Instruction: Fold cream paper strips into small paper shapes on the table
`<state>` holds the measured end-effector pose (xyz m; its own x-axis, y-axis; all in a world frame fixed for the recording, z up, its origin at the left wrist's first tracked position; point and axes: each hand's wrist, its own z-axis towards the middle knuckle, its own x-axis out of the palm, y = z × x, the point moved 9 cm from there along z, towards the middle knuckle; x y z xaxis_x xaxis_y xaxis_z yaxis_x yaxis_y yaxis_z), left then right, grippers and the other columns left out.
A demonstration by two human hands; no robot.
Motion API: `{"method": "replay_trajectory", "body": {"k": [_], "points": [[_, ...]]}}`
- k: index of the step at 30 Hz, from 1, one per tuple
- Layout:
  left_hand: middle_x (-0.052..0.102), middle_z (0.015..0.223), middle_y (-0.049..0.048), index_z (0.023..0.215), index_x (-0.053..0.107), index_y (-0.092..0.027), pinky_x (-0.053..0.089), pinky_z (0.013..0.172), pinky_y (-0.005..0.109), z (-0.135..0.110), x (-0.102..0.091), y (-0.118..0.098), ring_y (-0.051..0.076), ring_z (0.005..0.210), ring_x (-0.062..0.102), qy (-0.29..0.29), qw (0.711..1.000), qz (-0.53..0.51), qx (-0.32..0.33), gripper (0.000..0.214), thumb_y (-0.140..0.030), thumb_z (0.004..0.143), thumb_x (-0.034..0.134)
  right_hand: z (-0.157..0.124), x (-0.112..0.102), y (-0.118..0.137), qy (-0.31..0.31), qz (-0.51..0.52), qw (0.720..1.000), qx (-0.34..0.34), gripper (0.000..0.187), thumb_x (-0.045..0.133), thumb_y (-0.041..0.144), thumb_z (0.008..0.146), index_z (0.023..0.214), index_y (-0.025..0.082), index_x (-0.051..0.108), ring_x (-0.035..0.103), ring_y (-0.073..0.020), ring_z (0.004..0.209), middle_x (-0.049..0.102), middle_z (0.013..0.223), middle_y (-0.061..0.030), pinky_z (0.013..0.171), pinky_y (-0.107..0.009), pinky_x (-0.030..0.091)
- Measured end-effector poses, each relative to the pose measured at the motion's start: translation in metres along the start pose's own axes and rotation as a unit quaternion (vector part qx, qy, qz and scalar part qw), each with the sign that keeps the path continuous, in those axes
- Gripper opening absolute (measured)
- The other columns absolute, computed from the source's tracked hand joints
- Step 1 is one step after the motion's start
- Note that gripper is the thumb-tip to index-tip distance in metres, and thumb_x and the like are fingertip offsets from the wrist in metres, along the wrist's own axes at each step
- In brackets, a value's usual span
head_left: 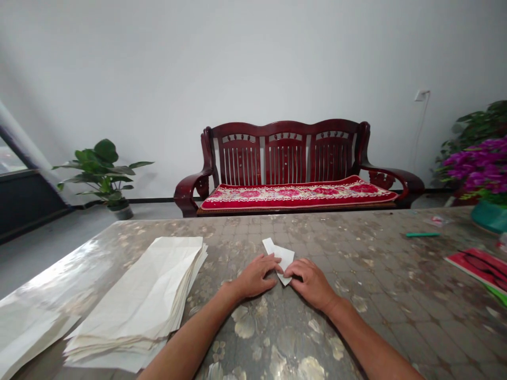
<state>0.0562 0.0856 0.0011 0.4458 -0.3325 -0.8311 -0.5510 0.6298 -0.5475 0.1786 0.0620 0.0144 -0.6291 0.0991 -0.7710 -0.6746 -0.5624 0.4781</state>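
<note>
A small folded piece of white paper lies on the patterned tabletop, with one narrow strip angled up to the left. My left hand rests at its left side, fingertips laid on the paper and thumb apart from the index finger. From the right, my right hand pinches the paper's lower right edge between thumb and curled fingers. Parts of the paper's lower half are hidden under the fingers.
Left of my arms lies a stack of white paper sheets, with more sheets at the far left. On the right are a green pen, a red booklet with dark glasses, and a teal flowerpot. A wooden bench stands behind the table.
</note>
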Motion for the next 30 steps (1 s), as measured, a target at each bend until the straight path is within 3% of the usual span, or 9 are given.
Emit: {"method": "replay_trajectory", "body": {"k": [6,11,21,30], "points": [[0.054,0.141,0.0028,0.106,0.068,-0.028,0.014,0.12,0.047,0.001,0.001,0.0,0.025,0.141,0.035,-0.016,0.999,0.003,-0.034,0.035,-0.013,0.075,0.059,0.001,0.004,-0.003,0.044,0.029,0.999,-0.013,0.014,0.064,0.021,0.086,0.086,0.03,0.075,0.058,-0.0169,0.093,0.072,0.095,0.0027,0.085,-0.031,0.04],[0.054,0.142,0.0034,0.102,0.07,-0.028,0.017,0.119,0.049,-0.004,0.002,-0.002,0.025,0.141,0.035,-0.045,0.996,-0.001,-0.074,0.021,-0.025,0.088,0.055,0.003,0.006,-0.005,0.069,0.029,0.997,-0.009,0.012,0.063,0.028,0.088,0.087,0.03,0.075,0.057,-0.0172,0.095,0.071,0.097,0.0019,0.086,-0.031,0.039],[0.06,0.135,0.0049,0.09,0.069,-0.023,0.023,0.115,0.052,-0.013,0.004,-0.009,0.025,0.134,0.044,-0.12,0.983,0.019,-0.135,0.014,-0.031,0.091,0.057,0.007,0.001,-0.004,0.043,-0.022,0.996,0.069,0.01,0.062,0.023,0.084,0.075,0.023,0.066,0.054,-0.0181,0.088,0.065,0.086,0.0008,0.077,-0.03,0.037],[0.056,0.138,0.0043,0.083,0.067,-0.024,0.02,0.115,0.052,-0.019,0.013,-0.014,0.028,0.137,0.039,-0.13,0.979,0.036,-0.155,0.004,-0.027,0.081,0.069,0.006,0.001,-0.006,0.046,-0.046,0.991,0.12,0.007,0.067,0.018,0.073,0.074,0.025,0.067,0.052,-0.0197,0.093,0.063,0.091,0.0008,0.081,-0.032,0.035]]}}
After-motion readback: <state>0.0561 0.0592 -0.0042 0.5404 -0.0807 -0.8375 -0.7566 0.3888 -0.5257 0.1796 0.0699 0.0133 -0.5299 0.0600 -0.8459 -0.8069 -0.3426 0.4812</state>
